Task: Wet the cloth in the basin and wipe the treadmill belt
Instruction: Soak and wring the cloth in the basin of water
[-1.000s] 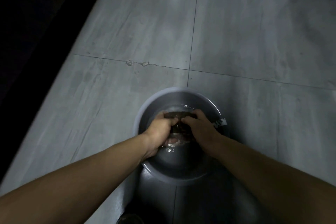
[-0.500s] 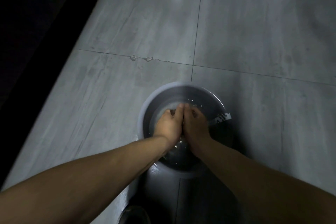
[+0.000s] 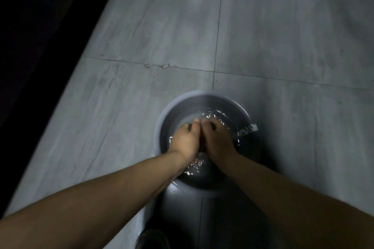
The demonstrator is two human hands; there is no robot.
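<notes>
A round grey basin (image 3: pixel 162 119) with rippling water stands on the floor just in front of me. Both hands are down inside it, pressed side by side. My left hand (image 3: pixel 187 139) and my right hand (image 3: pixel 216 139) are closed around a dark wet cloth (image 3: pixel 203 147), of which only a narrow strip shows between the palms. The rest of the cloth is hidden by my fingers. The black strip along the left edge (image 3: pixel 30 46) is too dark to tell whether it is the treadmill.
Large grey floor tiles (image 3: pixel 263 36) with thin joints spread ahead and to the right. A small wet mark (image 3: pixel 157 65) lies on a joint beyond the basin. A dark shoe tip (image 3: pixel 151 238) shows at the bottom edge.
One second ago my hands were apart with the cloth stretched between them. They have come together, squeezing the cloth in the water, and the water ripples more.
</notes>
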